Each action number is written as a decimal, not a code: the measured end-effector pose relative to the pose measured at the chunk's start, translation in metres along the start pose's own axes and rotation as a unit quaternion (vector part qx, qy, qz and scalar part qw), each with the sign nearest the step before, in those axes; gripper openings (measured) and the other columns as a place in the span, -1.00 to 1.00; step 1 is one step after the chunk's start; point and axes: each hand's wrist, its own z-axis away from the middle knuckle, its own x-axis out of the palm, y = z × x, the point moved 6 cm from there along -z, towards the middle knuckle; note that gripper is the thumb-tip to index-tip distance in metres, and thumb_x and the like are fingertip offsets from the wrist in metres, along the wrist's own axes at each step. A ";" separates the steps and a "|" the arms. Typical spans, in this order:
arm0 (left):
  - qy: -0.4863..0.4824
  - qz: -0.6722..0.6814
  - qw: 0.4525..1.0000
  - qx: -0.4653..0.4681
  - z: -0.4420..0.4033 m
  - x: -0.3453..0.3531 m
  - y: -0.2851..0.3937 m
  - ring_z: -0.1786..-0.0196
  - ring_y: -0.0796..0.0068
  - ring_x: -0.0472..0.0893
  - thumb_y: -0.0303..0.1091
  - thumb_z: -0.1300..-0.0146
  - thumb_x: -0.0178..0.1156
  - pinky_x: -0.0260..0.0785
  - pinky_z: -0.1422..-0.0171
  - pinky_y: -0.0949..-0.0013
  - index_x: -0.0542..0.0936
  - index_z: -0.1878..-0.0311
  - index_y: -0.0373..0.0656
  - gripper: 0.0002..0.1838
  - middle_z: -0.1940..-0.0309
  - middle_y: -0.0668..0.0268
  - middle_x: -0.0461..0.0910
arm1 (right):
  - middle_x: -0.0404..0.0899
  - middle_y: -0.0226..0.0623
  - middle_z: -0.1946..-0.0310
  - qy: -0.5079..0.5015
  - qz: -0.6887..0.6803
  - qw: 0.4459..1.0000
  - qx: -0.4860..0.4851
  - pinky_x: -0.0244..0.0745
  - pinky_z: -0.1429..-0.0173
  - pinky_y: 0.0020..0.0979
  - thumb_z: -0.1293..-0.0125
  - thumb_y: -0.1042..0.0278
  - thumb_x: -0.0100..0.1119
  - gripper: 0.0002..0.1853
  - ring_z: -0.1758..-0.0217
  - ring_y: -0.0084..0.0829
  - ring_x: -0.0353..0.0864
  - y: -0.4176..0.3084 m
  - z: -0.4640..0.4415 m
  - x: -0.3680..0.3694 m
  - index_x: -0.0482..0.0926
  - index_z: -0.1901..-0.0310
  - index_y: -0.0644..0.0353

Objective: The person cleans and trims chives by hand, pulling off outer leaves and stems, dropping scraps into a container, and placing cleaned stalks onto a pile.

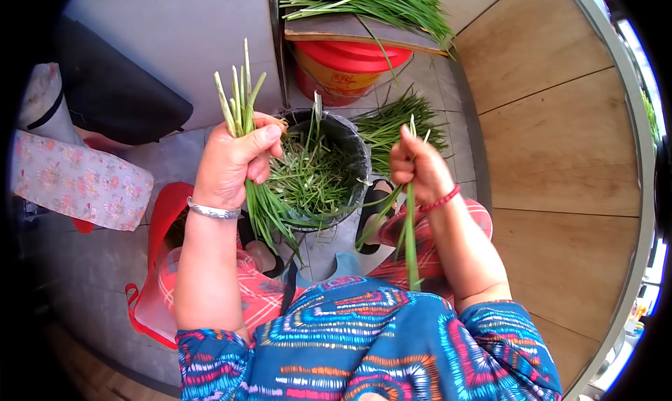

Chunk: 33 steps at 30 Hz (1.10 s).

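Note:
My left hand [238, 156] is closed around a bunch of garlic chives [269, 215], pale stem ends pointing up and green leaves hanging below. A silver bangle sits on that wrist. Across from it, my right hand [423, 166] pinches a few garlic chives [411, 240] whose leaves droop toward my lap. Between and beyond both hands stands a dark bucket [361, 152] holding loose chive scraps [315, 173]. On the floor just behind my right hand lies a heap of chives [399, 124].
A red-lidded bucket [343, 68] carries a board [350, 31] topped with more chives [371, 5]. Wooden panels [560, 135] curve along the right. At left are a floral cloth-covered item [80, 180], a black sheet-like item [115, 72] and a red bag [157, 240].

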 end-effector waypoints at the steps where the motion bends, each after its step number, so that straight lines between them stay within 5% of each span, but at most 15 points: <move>1: -0.002 0.003 1.000 0.000 0.000 0.000 0.001 0.78 0.76 0.24 -0.39 -0.02 0.18 0.08 0.73 0.66 0.50 0.36 -0.25 -0.85 0.65 0.36 0.46 | 0.24 -0.49 0.67 0.070 -0.020 0.997 0.011 0.14 0.65 -0.61 -0.20 0.10 0.00 -0.72 0.66 -0.65 0.15 0.016 0.003 -0.007 0.30 0.51 0.10; 2: -0.003 -0.003 1.000 0.008 0.000 -0.001 0.003 0.79 0.76 0.22 -0.40 -0.04 0.16 0.06 0.74 0.66 0.48 0.34 -0.24 -0.86 0.65 0.36 0.44 | 0.33 -0.45 0.62 0.216 0.023 0.976 -0.018 0.18 0.65 -0.54 -0.21 0.09 -0.02 -0.73 0.63 -0.59 0.24 0.026 0.010 -0.019 0.31 0.45 0.11; 6: -0.001 -0.007 1.000 0.030 0.003 -0.006 0.012 0.80 0.75 0.19 -0.40 -0.06 0.14 0.03 0.74 0.65 0.47 0.32 -0.22 -0.87 0.64 0.37 0.41 | 0.42 -0.24 0.30 0.297 0.123 0.946 -0.036 0.43 0.34 -0.41 -0.21 0.03 -0.04 -0.63 0.33 -0.45 0.45 0.056 0.005 -0.062 0.33 0.26 0.25; 9: 0.004 -0.008 0.999 0.041 0.005 -0.011 0.018 0.79 0.75 0.18 -0.39 -0.08 0.13 0.03 0.73 0.65 0.46 0.31 -0.21 -0.86 0.64 0.37 0.40 | 0.45 -0.28 0.36 0.241 0.121 0.962 0.035 0.41 0.29 -0.46 -0.21 0.01 -0.04 -0.60 0.32 -0.48 0.45 0.069 0.003 -0.061 0.41 0.39 0.28; 11: -0.005 0.021 0.998 0.051 0.004 -0.013 0.015 0.78 0.75 0.18 -0.38 -0.08 0.12 0.04 0.72 0.66 0.43 0.27 -0.18 -0.84 0.64 0.38 0.39 | 0.47 -0.30 0.39 0.142 0.193 0.971 -0.023 0.39 0.25 -0.50 -0.21 0.01 -0.04 -0.60 0.30 -0.51 0.46 0.064 0.006 -0.042 0.42 0.43 0.27; 15: -0.061 0.127 0.990 0.006 0.000 -0.010 0.000 0.71 0.66 0.26 -0.35 -0.11 -0.02 0.10 0.69 0.59 0.38 0.23 -0.13 -0.84 0.54 0.28 0.40 | 0.44 0.00 0.11 -0.046 0.250 0.962 -0.099 0.44 0.13 -0.44 -0.30 0.10 -0.19 -0.61 0.18 -0.40 0.52 0.034 0.038 0.057 0.34 0.53 0.25; 17: -0.104 0.150 0.983 -0.028 -0.002 -0.004 -0.008 0.67 0.59 0.30 -0.35 -0.09 -0.05 0.16 0.64 0.52 0.37 0.23 -0.14 -0.83 0.54 0.25 0.39 | 0.50 -0.18 0.38 -0.083 0.242 0.963 -0.084 0.37 0.45 -0.56 -0.32 0.12 -0.25 -0.62 0.60 -0.60 0.41 0.024 0.032 0.081 0.36 0.50 0.24; 20: -0.115 0.155 0.980 -0.038 -0.003 0.005 -0.014 0.66 0.57 0.31 -0.33 -0.10 -0.03 0.18 0.62 0.50 0.36 0.23 -0.17 -0.82 0.59 0.29 0.36 | 0.33 -0.55 0.61 -0.083 0.204 0.974 -0.058 -0.09 0.69 -0.70 -0.26 0.20 -0.06 -0.77 0.73 -0.79 0.03 0.006 0.011 0.108 0.44 0.38 0.20; 24: -0.092 0.112 0.988 -0.046 -0.005 0.009 -0.019 0.63 0.53 0.36 -0.36 -0.08 0.02 0.25 0.59 0.46 0.38 0.27 -0.18 -0.84 0.58 0.28 0.40 | 0.39 -0.61 0.62 -0.113 0.251 0.953 -0.127 -0.02 0.71 -0.71 -0.10 0.32 0.16 -0.83 0.74 -0.81 0.13 -0.005 -0.009 0.137 0.51 0.27 0.15; 28: -0.089 0.103 0.988 -0.077 -0.006 0.013 -0.029 0.64 0.51 0.41 -0.37 -0.10 0.01 0.29 0.59 0.50 0.42 0.27 -0.21 -0.85 0.58 0.24 0.45 | 0.47 -0.51 0.55 -0.109 0.265 0.949 -0.127 0.24 0.46 -0.64 -0.10 0.40 0.15 -0.90 0.53 -0.72 0.34 -0.002 -0.023 0.141 0.53 0.40 0.24; 33: -0.065 0.079 0.993 -0.062 -0.007 0.016 -0.027 0.61 0.45 0.50 -0.36 -0.13 -0.02 0.36 0.56 0.46 0.42 0.27 -0.26 -0.83 0.55 0.18 0.50 | 0.47 -0.50 0.57 -0.093 0.286 0.941 -0.156 0.24 0.45 -0.63 -0.12 0.39 0.12 -0.88 0.55 -0.72 0.32 -0.008 -0.028 0.137 0.51 0.49 0.23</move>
